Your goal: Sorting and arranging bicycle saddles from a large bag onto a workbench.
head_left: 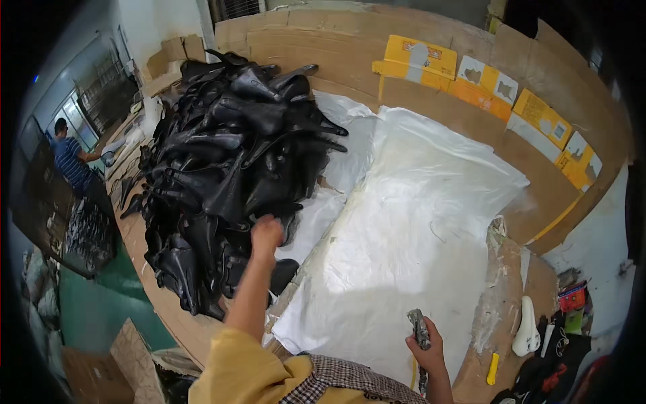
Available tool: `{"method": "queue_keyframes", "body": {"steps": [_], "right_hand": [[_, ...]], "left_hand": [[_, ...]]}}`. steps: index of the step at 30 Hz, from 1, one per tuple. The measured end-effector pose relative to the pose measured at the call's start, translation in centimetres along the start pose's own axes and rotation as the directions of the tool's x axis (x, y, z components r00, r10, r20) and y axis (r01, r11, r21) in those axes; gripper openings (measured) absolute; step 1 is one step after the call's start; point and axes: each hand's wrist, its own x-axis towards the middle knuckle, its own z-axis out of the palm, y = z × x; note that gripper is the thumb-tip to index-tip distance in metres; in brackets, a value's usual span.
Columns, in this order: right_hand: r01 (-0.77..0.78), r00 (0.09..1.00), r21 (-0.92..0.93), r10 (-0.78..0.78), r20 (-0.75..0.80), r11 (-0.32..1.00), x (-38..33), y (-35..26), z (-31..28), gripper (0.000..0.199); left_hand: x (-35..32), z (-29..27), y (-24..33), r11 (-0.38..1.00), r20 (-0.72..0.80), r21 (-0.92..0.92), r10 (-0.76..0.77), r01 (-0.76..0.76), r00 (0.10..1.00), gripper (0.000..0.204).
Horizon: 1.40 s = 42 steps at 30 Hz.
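Possibly prone to sliding off the desk point(185, 330) if tugged carelessly: loosely heaped black saddle-shaped pieces point(229, 168) on its left side, left fingers point(271, 225) among them, grip unclear, right fingers point(433, 332) wrapped around a metal tool point(418, 326).

From where I stand, the black saddle-shaped pieces point(222, 168) make a high, jumbled heap on the left of the bench point(171, 323), glossy and smooth, with broad ends tapering to narrow noses that point every which way, some tilted up and others lying flat across their neighbours. At the heap's near right edge, the left hand point(267, 232) is right at the pieces, though I can't tell whether it grips one. The grimy grey metal tool point(419, 328) sits in the right hand point(431, 347), its blunt head tipped upward and away from the body.
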Motion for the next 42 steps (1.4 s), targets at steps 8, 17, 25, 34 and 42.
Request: {"method": "queue_keyframes", "body": {"steps": [8, 17, 25, 34, 42], "right_hand": [[-0.192, 0.981, -0.700, 0.105, -0.165, 0.688, -4.6, 8.9, -7.6, 0.084], [-0.192, 0.979, -0.885, 0.019, -0.203, 0.424, -3.5, 16.9, -17.0, 0.063], [0.280, 0.949, -0.739, -0.061, 0.309, 0.612, 0.5, 12.8, -7.0, 0.050], [0.781, 0.495, -0.373, -0.132, 0.859, 0.501, -7.2, 2.7, 15.7, 0.048], [0.734, 0.027, -0.048, 0.041, 0.999, 0.678, -20.6, 0.3, 36.4, 0.048]], "left_hand": [[-19.4, 1.1, -6.4, 0.893, -0.181, 0.151, -0.397, 0.424, 0.900, 0.017], [-32.0, -3.2, -3.7, 0.877, -0.424, 0.080, -0.400, 0.473, 0.812, 0.044], [-47.9, -11.2, -6.4, 0.619, -0.593, 0.186, -0.548, 0.763, 0.590, 0.029], [-69.0, -21.1, -8.7, 0.639, -0.702, -0.435, -0.682, 0.635, 0.207, 0.018], [-80.8, -26.7, -7.6, 0.702, -0.749, -0.648, -0.657, 0.296, -0.084, 0.018]]}}
